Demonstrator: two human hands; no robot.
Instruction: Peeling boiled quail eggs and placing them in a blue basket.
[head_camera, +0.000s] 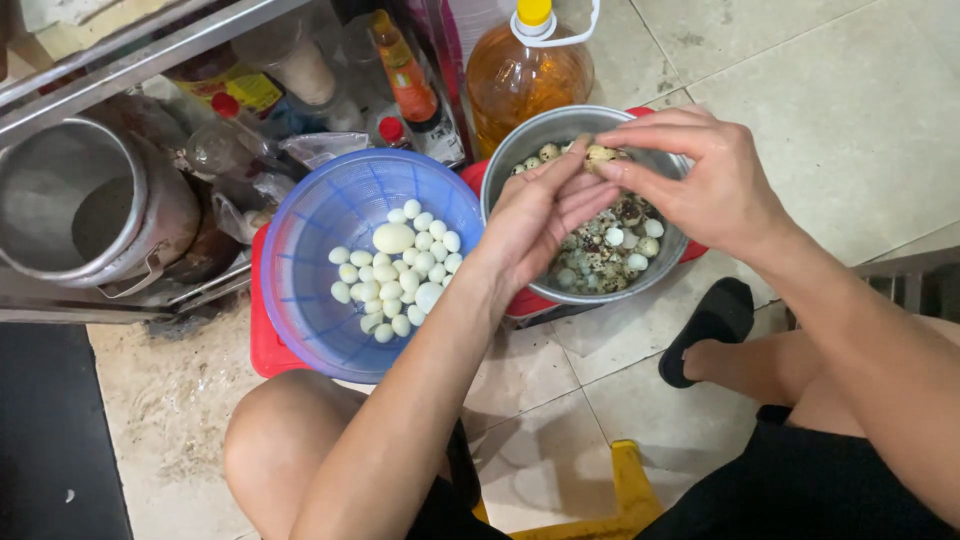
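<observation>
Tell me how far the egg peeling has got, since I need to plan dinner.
Done: a pile of peeled white eggs lies in the blue plastic colander. In hand: the left hand and right hand work one small speckled egg over the round metal pot. Left: many speckled, unpeeled eggs sit in that pot with bits of shell.

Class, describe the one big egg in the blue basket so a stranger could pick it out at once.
Find the blue plastic basket on the floor, left of the metal bowl. Among its pile of peeled white eggs, the big egg lies near the top, far larger than the small ones around it.
</observation>
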